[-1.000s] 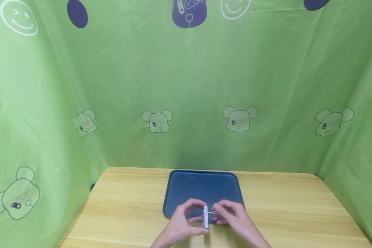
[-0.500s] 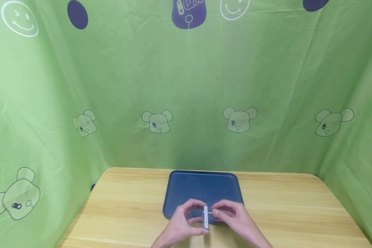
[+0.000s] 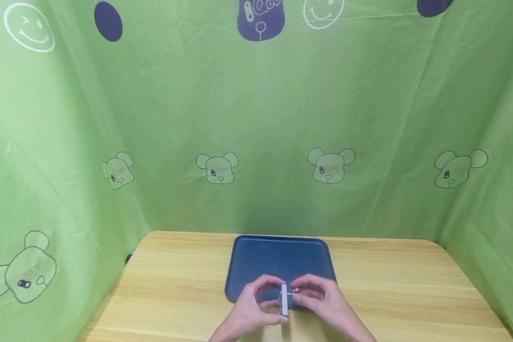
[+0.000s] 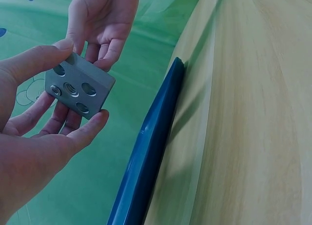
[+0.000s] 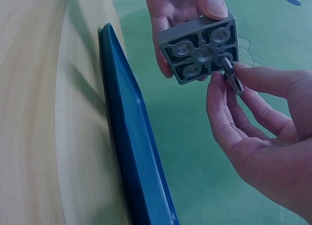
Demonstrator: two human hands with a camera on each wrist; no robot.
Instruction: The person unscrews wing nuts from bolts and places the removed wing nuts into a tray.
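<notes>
My left hand holds a grey square block by its edges, between thumb and fingers. One face, in the left wrist view, is flat with several round holes. The other face, in the right wrist view, has ribs and recesses round its holes. A threaded metal bolt stands out from a corner hole of that ribbed face. My right hand pinches the bolt between thumb and fingertips, close beside the block. How deep the bolt sits in the hole is hidden.
Beneath and behind the hands, a dark blue tray lies on the wooden table. Green patterned cloth encloses the table at the back and both sides.
My right thumb and fingers have shifted their grip on the bolt, and its outer end shows above the fingertips again. The left hand and block have stayed almost in place.
</notes>
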